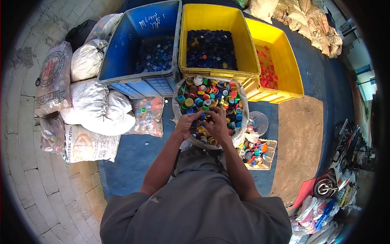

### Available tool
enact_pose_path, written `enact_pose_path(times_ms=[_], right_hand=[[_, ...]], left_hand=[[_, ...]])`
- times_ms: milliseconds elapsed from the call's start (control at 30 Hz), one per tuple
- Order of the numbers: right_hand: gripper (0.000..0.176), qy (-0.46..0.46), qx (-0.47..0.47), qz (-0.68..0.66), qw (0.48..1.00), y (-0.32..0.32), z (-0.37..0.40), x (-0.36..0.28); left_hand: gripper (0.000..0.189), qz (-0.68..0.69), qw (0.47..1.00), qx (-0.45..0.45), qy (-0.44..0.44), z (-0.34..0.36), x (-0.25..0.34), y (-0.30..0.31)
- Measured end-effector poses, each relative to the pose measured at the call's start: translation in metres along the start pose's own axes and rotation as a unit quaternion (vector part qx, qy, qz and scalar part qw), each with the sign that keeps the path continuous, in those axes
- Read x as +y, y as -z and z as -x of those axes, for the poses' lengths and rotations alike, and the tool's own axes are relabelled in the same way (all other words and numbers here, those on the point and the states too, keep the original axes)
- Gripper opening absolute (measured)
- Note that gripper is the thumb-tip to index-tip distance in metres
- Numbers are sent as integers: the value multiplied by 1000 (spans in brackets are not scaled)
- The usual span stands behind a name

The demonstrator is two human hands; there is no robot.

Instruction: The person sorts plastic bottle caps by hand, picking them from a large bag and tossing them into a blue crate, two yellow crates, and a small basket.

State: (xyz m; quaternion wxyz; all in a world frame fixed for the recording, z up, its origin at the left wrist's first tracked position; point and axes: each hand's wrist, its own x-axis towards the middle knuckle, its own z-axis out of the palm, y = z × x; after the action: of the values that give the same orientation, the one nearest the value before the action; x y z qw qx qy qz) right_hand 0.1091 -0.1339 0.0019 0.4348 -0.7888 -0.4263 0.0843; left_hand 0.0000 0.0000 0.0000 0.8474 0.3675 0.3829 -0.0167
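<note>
Both of my hands are over a white sack (245,106) with its rim turned down, filled with plastic bottle caps (219,94) of many colours. My left hand (188,124) has its fingers and thumb drawn together at the middle of the heap. Close beside it, my right hand (217,124) bends its fingers down over the caps. The fingertips of both hands nearly meet near a blue cap (202,116). I cannot tell what is between the fingers, as the hands cover it.
Beyond the sack stand a blue crate (140,79) and a yellow crate (248,53) with dark blue caps, plus another yellow crate (284,44) with red caps. A small basket (266,166) and a clear tub (260,122) sit to the right. Filled sacks (87,101) lie left.
</note>
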Motion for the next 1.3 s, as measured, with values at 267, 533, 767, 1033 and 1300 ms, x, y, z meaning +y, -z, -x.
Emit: enact_pose_path(times_ms=[267,533,767,1033,1300], right_hand=[[43,-72,92,-71,991,7,4,8],[42,-111,129,-81,982,20,4,5],[45,1,8,-23,1000,24,2,-22],[34,-30,64,-31,997,32,-1,-3],[24,-139,73,224,962,77,-8,92]], left_hand=[[44,135,991,10,9,-11,-5,-5],[42,253,966,-48,36,-16,-8,-15],[27,275,958,-64,50,-17,-18,-25],[24,316,945,-60,54,-18,-22,-13],[22,312,948,-37,53,-14,-23,-4]])
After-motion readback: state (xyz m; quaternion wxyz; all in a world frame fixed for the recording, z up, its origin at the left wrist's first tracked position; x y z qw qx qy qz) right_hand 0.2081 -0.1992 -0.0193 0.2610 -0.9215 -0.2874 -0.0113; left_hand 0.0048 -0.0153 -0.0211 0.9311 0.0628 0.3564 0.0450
